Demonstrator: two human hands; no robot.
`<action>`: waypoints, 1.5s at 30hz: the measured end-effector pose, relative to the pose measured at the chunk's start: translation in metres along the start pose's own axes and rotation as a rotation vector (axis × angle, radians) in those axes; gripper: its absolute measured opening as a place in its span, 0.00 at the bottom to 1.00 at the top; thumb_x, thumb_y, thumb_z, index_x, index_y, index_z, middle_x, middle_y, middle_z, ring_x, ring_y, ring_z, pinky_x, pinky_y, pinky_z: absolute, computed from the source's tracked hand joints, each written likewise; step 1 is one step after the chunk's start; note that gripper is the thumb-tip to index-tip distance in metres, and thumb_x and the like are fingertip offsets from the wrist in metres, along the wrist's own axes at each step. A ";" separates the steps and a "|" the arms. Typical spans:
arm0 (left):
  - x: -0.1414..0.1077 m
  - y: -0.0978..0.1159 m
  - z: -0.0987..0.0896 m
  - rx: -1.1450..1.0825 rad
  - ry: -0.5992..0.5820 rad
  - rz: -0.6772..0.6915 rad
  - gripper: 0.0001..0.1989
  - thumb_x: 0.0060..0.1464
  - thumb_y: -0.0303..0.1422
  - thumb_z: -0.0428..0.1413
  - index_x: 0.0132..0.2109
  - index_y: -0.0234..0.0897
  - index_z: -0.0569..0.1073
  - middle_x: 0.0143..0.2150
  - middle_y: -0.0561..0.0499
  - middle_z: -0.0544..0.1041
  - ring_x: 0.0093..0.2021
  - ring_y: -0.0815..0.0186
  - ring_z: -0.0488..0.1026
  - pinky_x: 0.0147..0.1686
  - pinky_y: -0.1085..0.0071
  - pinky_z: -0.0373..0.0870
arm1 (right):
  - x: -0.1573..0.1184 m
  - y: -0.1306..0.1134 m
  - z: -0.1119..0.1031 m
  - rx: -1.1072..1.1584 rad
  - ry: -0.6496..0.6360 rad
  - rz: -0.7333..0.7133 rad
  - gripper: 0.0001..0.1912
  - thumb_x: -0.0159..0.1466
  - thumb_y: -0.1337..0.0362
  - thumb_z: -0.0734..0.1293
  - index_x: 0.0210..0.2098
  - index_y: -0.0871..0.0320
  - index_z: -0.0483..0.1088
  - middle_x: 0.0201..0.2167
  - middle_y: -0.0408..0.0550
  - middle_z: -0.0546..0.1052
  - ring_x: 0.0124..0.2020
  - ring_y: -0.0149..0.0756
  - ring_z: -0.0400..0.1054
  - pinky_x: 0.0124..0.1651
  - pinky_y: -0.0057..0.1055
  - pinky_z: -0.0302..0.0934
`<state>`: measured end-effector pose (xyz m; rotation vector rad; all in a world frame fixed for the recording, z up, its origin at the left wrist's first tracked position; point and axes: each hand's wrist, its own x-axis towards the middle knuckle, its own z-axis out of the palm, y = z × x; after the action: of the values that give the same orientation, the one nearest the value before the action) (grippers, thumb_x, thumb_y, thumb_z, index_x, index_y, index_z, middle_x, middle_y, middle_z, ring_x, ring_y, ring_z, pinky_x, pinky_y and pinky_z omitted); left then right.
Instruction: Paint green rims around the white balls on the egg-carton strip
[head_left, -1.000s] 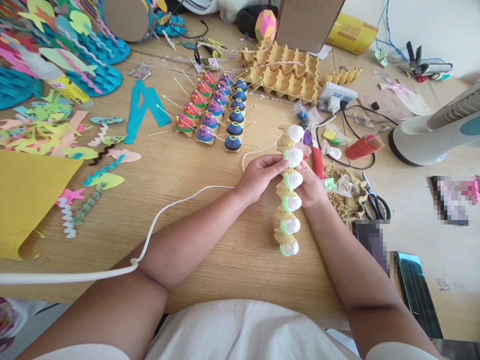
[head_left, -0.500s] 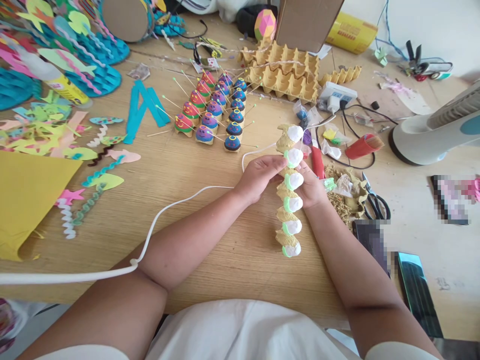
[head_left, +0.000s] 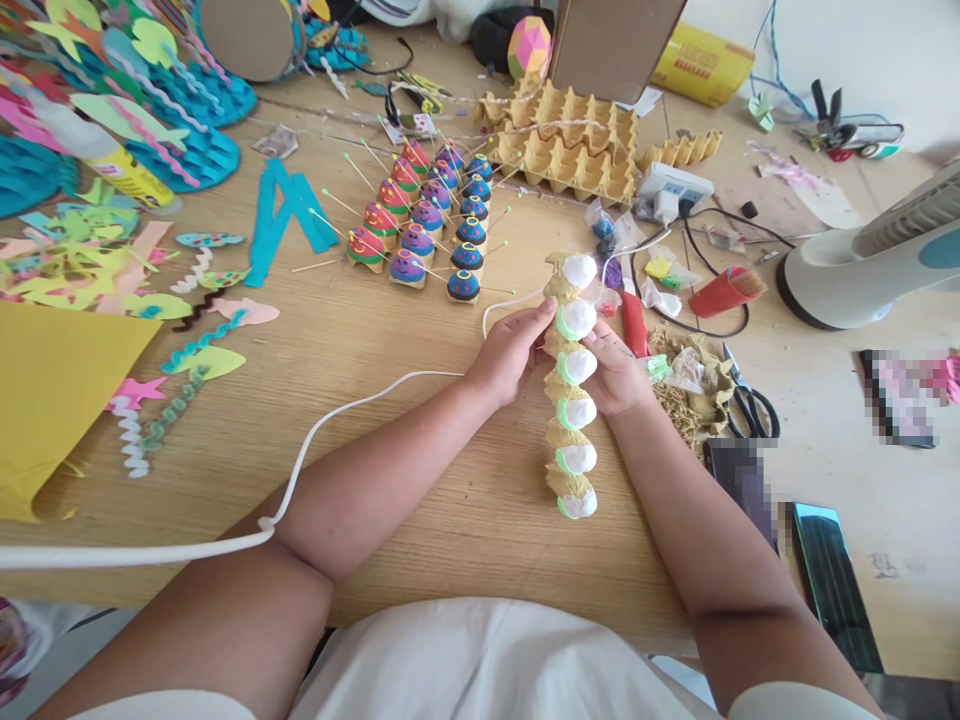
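Note:
Between my two hands is an egg carton strip [head_left: 564,433], held lengthwise toward me above the table. Its row of bumps carries white caps, most with light green edging. My left hand [head_left: 512,350] grips the strip's left side near the far end, thumb on its edge and the other fingers partly behind it. On the opposite side, my right hand [head_left: 616,370] is closed on the strip, with some fingertips hidden behind it. Beyond my hands stand painted egg carton strips [head_left: 416,238] in red, purple and blue, with thin pins sticking out.
Paper fish and curled strips [head_left: 214,362] lie at left beside a yellow sheet [head_left: 67,400]. Uncut egg trays [head_left: 570,140] sit at the back. At right are scissors [head_left: 750,400], a red toothpick holder [head_left: 726,291], a phone [head_left: 836,585] and a fan [head_left: 862,260]. A white cable [head_left: 330,432] crosses the table.
The egg carton strip has shifted slightly left and turned a little, so the white caps face me more. Both hands keep their hold on it.

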<state>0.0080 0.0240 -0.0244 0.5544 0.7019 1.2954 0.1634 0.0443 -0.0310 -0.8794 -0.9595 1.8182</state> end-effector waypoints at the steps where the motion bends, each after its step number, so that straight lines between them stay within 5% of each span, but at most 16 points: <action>1: 0.000 0.000 0.000 -0.004 0.011 0.005 0.24 0.60 0.52 0.70 0.30 0.38 0.75 0.26 0.55 0.74 0.28 0.69 0.73 0.28 0.72 0.69 | 0.000 0.000 0.000 -0.006 0.000 0.001 0.18 0.56 0.52 0.83 0.40 0.49 0.77 0.34 0.43 0.85 0.52 0.49 0.83 0.53 0.49 0.81; 7: 0.002 -0.002 -0.001 -0.038 0.025 0.049 0.23 0.60 0.48 0.71 0.29 0.38 0.73 0.24 0.57 0.69 0.25 0.72 0.67 0.25 0.73 0.63 | 0.000 0.003 0.000 0.006 0.000 -0.007 0.21 0.53 0.51 0.84 0.40 0.51 0.78 0.37 0.45 0.86 0.52 0.49 0.83 0.55 0.51 0.80; 12: 0.004 -0.002 -0.002 -0.016 -0.039 0.048 0.22 0.65 0.51 0.66 0.33 0.37 0.78 0.27 0.54 0.76 0.28 0.71 0.72 0.29 0.74 0.70 | 0.002 0.000 0.002 0.020 0.018 -0.053 0.21 0.56 0.50 0.83 0.42 0.48 0.77 0.40 0.46 0.86 0.55 0.49 0.81 0.57 0.51 0.79; 18: 0.007 -0.002 -0.008 0.104 -0.068 0.098 0.21 0.47 0.48 0.78 0.40 0.38 0.86 0.36 0.53 0.86 0.40 0.67 0.82 0.39 0.74 0.76 | 0.003 -0.005 0.000 0.018 0.050 -0.099 0.20 0.57 0.50 0.82 0.43 0.48 0.76 0.38 0.44 0.85 0.55 0.48 0.81 0.57 0.47 0.79; 28: 0.008 0.000 -0.012 0.271 -0.030 0.144 0.25 0.43 0.51 0.78 0.40 0.38 0.88 0.39 0.50 0.88 0.43 0.62 0.83 0.41 0.71 0.79 | 0.006 -0.006 -0.010 0.031 0.051 -0.116 0.19 0.55 0.53 0.84 0.40 0.52 0.79 0.34 0.41 0.84 0.36 0.35 0.78 0.48 0.37 0.77; 35: 0.009 -0.004 -0.016 0.315 0.013 0.170 0.25 0.44 0.52 0.78 0.41 0.37 0.88 0.39 0.49 0.88 0.41 0.62 0.84 0.41 0.70 0.80 | 0.005 -0.005 -0.009 0.016 0.039 -0.103 0.20 0.57 0.52 0.84 0.42 0.52 0.78 0.37 0.45 0.86 0.48 0.45 0.82 0.53 0.45 0.78; 45: 0.010 -0.003 -0.017 0.291 -0.052 0.115 0.28 0.41 0.56 0.78 0.41 0.38 0.88 0.39 0.50 0.89 0.41 0.63 0.84 0.40 0.72 0.80 | 0.006 -0.003 -0.005 0.096 0.000 -0.100 0.20 0.54 0.52 0.85 0.40 0.52 0.79 0.30 0.38 0.82 0.30 0.31 0.74 0.37 0.32 0.73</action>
<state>-0.0016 0.0331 -0.0398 0.8723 0.8304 1.2886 0.1672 0.0523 -0.0315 -0.7595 -0.8922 1.7640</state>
